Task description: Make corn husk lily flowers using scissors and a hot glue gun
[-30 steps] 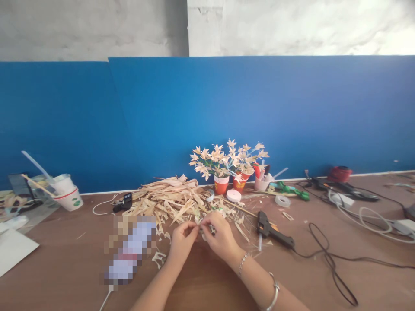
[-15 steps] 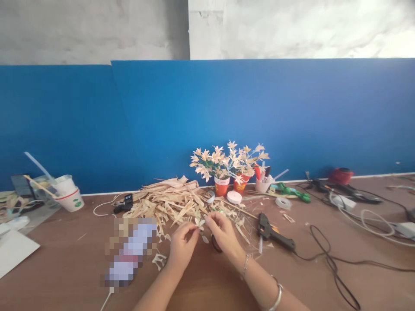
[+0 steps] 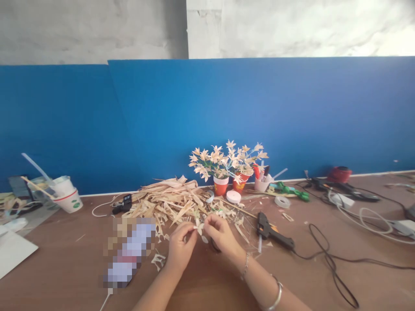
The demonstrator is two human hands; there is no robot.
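Left hand (image 3: 182, 246) pinched a small white flower (image 3: 199, 227) over the bench (image 3: 207, 285). Right hand (image 3: 223, 235) curled just beside it; couldn't tell whether that hand gripped anything. Flower looked flimsy: too hard a pinch might tear it. Black loop (image 3: 214, 246) by right palm part hidden, unidentified.

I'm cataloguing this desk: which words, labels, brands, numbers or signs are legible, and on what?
No text is readable.
Left red cup, right red cup: yellow marks, too small to read.
White cup: green marks, too blurred to make out.
Pixelated object: obscured, nothing legible.
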